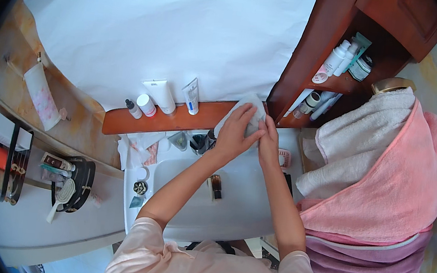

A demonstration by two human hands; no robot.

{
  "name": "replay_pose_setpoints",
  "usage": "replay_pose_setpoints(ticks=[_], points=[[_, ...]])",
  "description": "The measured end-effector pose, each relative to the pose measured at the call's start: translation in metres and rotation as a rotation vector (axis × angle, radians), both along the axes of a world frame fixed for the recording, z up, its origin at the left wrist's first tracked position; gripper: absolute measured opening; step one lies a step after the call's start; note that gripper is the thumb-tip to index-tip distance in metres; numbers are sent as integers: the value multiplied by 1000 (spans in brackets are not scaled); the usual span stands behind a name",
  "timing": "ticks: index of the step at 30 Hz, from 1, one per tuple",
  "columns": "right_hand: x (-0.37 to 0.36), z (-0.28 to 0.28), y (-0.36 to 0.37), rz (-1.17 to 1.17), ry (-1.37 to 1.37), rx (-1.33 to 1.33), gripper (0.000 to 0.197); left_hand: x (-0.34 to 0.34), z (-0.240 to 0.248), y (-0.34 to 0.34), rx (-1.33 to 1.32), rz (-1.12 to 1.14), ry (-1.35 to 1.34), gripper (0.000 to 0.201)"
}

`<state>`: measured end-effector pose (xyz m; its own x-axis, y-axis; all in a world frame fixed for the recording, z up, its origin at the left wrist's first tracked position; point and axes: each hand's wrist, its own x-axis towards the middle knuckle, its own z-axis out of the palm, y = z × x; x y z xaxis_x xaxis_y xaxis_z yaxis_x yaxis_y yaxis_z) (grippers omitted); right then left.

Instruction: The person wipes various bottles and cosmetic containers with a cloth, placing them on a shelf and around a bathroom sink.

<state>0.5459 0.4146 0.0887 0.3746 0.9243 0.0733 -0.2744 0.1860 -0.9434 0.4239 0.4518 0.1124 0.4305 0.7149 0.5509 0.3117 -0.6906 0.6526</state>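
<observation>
We press a pale gray cloth [252, 99] between our left hand [236, 133] and our right hand [268, 142], near the brown wooden shelf [211, 112] above the white sink [246, 199].

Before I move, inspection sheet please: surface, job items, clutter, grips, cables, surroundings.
Surface: white sink, small dark item in its basin.
Job's things: pale cloth, held bunched up.
Clutter: tubes and bottles on the wooden shelf; round patterned item on the sink's left rim.
Grips: left grip over the cloth, right grip at its right side.
Cables: nothing seen.
Surroundings: wooden cabinet and pink towel to the right.
</observation>
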Motion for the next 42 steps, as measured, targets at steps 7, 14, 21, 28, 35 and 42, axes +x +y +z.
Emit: replay_pose_setpoints(ticks=[7, 14, 21, 28, 35, 42], points=[[33, -39, -88, -28, -431, -66, 38, 15, -11, 20, 284, -37, 352, 38], [20, -71, -134, 62, -299, -126, 32, 35, -11, 45, 217, -210, 368, 39], [7, -78, -137, 162, -209, -139, 34, 35, 5, 56, 177, -304, 505, 32], [6, -78, -152, 190, -177, -168, 33, 23, -7, 44, 221, -223, 385, 27], [15, -97, -174, 163, -128, -195, 32, 40, 10, 50, 90, -278, 533, 26], [14, -104, -179, 251, -120, -190, 31, 30, 11, 56, 87, -369, 547, 24]])
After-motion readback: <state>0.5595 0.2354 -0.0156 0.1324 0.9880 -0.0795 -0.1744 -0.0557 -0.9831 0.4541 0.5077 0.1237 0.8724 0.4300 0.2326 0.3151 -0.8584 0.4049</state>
